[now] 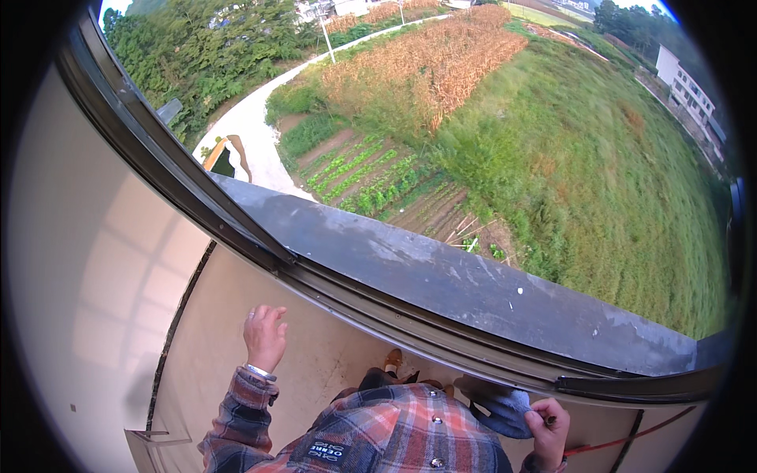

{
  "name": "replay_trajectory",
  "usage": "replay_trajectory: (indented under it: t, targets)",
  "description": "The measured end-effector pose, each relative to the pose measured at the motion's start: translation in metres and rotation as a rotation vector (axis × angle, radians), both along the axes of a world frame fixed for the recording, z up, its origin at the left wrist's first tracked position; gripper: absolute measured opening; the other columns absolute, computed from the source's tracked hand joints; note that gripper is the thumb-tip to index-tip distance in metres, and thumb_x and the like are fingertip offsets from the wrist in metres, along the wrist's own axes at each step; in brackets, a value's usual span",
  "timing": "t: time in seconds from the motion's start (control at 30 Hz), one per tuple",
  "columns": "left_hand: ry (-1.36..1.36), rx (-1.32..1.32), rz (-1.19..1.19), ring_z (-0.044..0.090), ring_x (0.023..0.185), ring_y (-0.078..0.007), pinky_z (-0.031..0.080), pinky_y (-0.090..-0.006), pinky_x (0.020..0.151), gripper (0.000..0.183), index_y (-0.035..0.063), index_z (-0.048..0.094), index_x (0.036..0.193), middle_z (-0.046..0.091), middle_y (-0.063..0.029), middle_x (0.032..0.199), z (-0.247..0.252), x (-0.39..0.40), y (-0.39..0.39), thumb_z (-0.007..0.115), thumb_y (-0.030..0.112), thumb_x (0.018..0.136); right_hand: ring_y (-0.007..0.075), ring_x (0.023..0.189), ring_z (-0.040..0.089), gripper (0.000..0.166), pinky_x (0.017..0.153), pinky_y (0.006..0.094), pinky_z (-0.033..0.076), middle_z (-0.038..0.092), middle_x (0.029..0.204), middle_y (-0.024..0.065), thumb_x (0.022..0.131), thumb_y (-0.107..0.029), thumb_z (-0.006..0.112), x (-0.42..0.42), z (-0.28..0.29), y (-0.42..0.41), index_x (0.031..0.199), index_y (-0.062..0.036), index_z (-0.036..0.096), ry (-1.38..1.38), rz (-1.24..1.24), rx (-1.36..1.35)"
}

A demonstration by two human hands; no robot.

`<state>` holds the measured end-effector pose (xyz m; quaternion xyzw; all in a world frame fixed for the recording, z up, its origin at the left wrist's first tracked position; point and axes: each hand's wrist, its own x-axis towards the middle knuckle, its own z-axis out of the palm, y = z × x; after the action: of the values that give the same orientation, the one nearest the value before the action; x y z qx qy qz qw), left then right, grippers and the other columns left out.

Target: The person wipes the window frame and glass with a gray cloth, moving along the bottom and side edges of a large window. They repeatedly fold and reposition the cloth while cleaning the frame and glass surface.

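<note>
My left hand [265, 338], with a ring and a silver bracelet at the wrist, is raised over the floor inside the window, its fingers apart and holding nothing. At the lower right, my right hand [548, 427] grips a blue-grey cloth [510, 412], which hangs to the left of the fingers, just inside the window frame. A small brownish end of something also shows in that fist; what it is I cannot tell. Between both hands and the outdoors runs the dark window track [397, 316], with the outer ledge [378, 236] beyond it.
An upright window frame [177, 154] rises at the left beside a pale wall [65, 236]. A sash edge [639, 387] stands at the right. A red hose or cord [627, 437] runs near my right hand. Outside, far below, lie garden rows, a road and fields.
</note>
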<state>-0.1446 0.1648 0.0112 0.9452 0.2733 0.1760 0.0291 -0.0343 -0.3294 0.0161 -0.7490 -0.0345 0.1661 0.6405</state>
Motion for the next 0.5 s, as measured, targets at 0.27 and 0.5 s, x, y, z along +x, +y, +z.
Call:
replay_trajectory:
  t: [0.27, 0.5]
  targets:
    - [-0.161, -0.303, 0.132, 0.052, 0.090, -0.0226, 0.043, -0.0386, 0.080, 0.017, 0.0143, 0.070, 0.077, 0.056, -0.0014, 0.082, -0.021, 0.101, -0.075, 0.077, 0.025, 0.066, 0.0010, 0.057, 0.042, 0.009, 0.052, 0.0174, 0.032, 0.052, 0.063, -0.0052, 0.082, -0.005, 0.066, -0.003, 0.008, 0.000, 0.082, -0.0008, 0.058, -0.030, 0.025, 0.028]
    - [-0.196, -0.221, 0.247, 0.053, 0.090, -0.0247, 0.043, -0.0395, 0.079, 0.012, 0.0147, 0.069, 0.072, 0.057, -0.0026, 0.083, -0.033, 0.112, -0.086, 0.076, 0.023, 0.066, 0.0009, 0.057, 0.042, 0.009, 0.051, 0.0176, 0.031, 0.052, 0.063, -0.0054, 0.082, -0.005, 0.066, -0.001, 0.000, -0.002, 0.082, -0.0008, 0.058, -0.012, 0.038, 0.004]
